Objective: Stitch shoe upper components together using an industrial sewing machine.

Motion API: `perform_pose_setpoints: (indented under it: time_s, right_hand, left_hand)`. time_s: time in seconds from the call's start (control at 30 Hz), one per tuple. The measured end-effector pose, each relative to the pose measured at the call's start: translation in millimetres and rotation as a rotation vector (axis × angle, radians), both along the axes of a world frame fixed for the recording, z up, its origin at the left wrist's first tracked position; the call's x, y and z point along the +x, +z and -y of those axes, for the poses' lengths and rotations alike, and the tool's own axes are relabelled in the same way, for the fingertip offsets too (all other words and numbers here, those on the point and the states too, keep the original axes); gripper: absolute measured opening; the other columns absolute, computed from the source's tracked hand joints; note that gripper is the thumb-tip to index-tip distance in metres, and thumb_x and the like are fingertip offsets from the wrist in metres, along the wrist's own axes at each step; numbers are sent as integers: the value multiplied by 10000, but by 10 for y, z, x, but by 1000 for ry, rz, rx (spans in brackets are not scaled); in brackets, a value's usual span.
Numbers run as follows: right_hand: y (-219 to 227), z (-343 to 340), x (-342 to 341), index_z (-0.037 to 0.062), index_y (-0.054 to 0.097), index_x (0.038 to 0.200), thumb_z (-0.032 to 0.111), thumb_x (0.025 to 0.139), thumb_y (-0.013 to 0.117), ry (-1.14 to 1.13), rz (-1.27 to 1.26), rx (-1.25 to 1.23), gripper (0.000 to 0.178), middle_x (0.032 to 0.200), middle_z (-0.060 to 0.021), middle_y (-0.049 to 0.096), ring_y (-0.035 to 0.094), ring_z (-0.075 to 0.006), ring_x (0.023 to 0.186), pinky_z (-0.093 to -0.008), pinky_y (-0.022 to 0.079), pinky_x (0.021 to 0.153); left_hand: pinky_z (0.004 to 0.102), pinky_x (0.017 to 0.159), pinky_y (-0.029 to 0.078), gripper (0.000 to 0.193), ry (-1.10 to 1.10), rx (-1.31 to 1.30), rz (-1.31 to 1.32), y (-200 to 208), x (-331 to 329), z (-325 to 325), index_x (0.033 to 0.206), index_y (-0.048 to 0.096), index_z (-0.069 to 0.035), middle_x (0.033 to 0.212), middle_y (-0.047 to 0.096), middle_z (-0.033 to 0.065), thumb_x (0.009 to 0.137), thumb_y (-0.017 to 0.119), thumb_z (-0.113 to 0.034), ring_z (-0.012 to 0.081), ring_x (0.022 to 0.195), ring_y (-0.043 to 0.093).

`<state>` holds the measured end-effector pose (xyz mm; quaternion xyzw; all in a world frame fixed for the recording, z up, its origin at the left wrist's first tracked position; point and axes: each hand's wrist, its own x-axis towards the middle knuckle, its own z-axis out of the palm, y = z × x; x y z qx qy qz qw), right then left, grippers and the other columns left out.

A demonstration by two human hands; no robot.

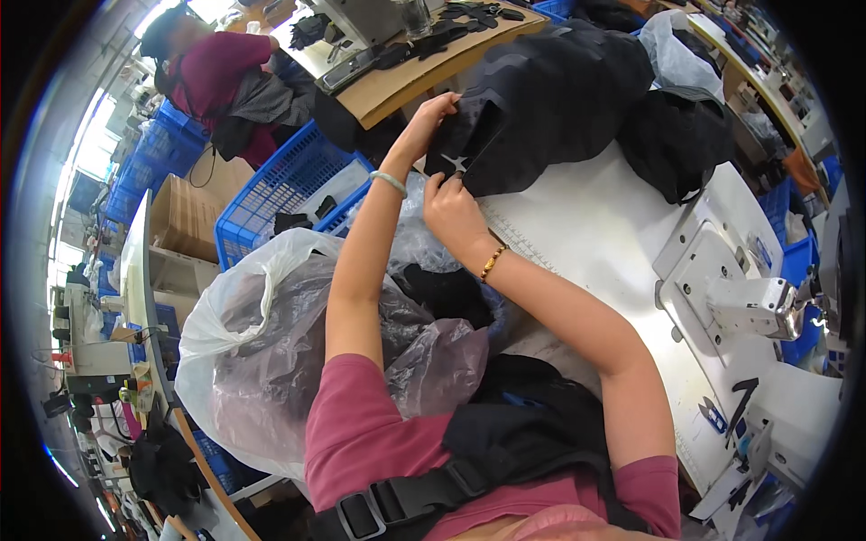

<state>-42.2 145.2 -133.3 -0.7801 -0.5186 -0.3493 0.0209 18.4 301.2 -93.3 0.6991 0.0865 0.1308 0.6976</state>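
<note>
1. Lying at 1 o'clock on the white desk (pixel 586 216): black cloth (pixel 568 99), heaped, with a fold gaping toward 12 o'clock.
2. Grasping the cloth's edge at 12 o'clock with the left hand (pixel 437 121); pinching the near edge, just below, with the right hand (pixel 455 213). Cannot identify the pale bit (pixel 459 165) at the right fingertips.
3. Probably soft, limp, light though bulky; hardly fragile.
4. Best held by the fold's two edges.

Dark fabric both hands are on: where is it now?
In the head view, the dark fabric is at upper centre, partly over the white table, with the left hand and right hand at its left end.
</note>
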Motion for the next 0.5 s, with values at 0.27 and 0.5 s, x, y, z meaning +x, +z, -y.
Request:
perform_pose_setpoints:
  time_s: [0.27,0.5]
  right_hand:
    - [71,-170,36,-82,600,1006,118,769,526,-211,7,-83,319,960,-180,635,581,-298,957,-255,476,743]
    - [40,-70,180,-8,625,924,156,790,516,-144,-180,-98,238,859,-99,580,536,-221,818,-320,427,706]
  left_hand:
    - [199,741,342,153,-135,23,-9,76,220,-131,943,541,-124,874,514,-56,818,504,-206,74,787,470]
    - [234,775,366,204,-125,-176,182,-54,226,-50,1038,538,-138,968,543,-59,841,586,-162,60,893,493]
